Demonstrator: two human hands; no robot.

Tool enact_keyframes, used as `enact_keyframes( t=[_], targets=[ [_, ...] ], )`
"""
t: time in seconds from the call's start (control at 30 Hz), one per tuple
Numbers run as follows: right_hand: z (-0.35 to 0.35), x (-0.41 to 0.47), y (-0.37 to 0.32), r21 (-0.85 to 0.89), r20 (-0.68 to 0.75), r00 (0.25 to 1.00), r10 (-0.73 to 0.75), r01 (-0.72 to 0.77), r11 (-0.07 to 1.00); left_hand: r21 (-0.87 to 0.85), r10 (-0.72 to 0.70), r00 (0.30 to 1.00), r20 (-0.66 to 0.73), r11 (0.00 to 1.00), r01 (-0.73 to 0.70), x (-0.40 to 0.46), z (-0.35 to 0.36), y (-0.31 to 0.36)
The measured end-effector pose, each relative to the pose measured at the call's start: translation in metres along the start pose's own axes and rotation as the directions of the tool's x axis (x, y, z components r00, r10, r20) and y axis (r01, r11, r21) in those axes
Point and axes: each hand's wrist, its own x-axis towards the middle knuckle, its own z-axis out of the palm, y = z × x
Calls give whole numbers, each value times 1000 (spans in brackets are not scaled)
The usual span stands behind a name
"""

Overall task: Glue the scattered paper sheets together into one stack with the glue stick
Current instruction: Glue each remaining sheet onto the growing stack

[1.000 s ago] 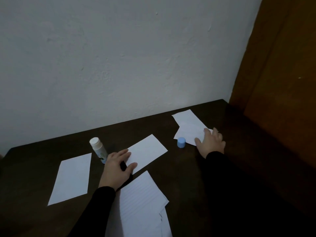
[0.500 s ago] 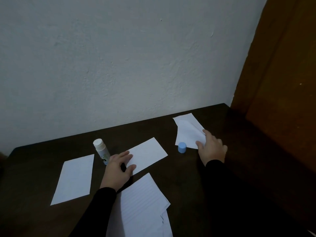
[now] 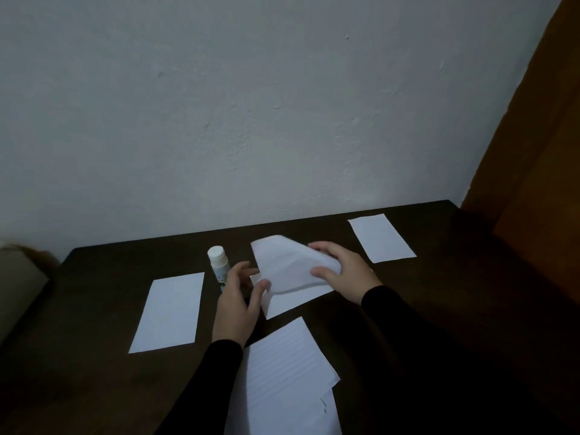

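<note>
Item 1 — lifted sheet (image 3: 292,265): white paper held above the dark table (image 3: 94,387), bowed and tilted, its far edge curling up toward the wall. I see the right hand (image 3: 346,273) gripping its right side, thumb curled over the top face, the other fingers wrapped round the far edge. The sheet lies to the left of the right palm and spreads out toward the left hand.

Item 2 — left hand (image 3: 237,304): fingers loosely spread and reaching toward the near left corner of the lifted sheet. The fingertips sit right at that corner; I cannot tell whether they touch it. The hand grips nothing that I can make out.

Item 3 — middle sheet (image 3: 292,301): flat on the table directly under the lifted sheet, partly covered by it, between the 2 hands.

Item 4 — glue stick (image 3: 218,265): upright, white-topped, just beyond the left fingers and left of the lifted sheet; no hand is on it.

Item 5 — left sheet (image 3: 169,312): flat, apart from the left hand, on its outer side.

Item 6 — far sheet (image 3: 381,238): flat near the table's back right corner, beyond the right hand.

Item 7 — near stack (image 3: 282,381): several lined sheets overlapping at the near edge, beside the left sleeve (image 3: 204,390).
</note>
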Motion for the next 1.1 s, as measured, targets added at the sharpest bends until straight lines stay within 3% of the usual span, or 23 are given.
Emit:
enact_keyframes(
  t=[0.17,0.27,0.4,0.47,0.6,0.83,1.1],
  targets=[
    [15,7,5,6,44,998,32,-32,999,5,41,999,-37,999,-41,-1,-2,-2],
    [16,11,12,72,-41,998,56,-53,996,-20,57,996,-68,998,-58,-3,-2,-4],
    [17,16,22,268,-145,961,236,-191,944,11,135,988,-72,991,-135,-2,-3,-9],
    [21,17,27,274,-157,948,276,-227,935,50,203,976,-73,979,-200,-3,-3,-12],
    [27,16,38,186,-247,941,231,-188,964,115,304,952,-44,948,-297,-3,-1,-16],
    [40,7,57,-15,-310,951,16,-22,1000,105,176,983,48,978,-180,-2,0,-16],
    [44,10,66,-129,-366,929,-46,-2,992,190,107,988,108,974,-126,3,4,-19]
  ],
)
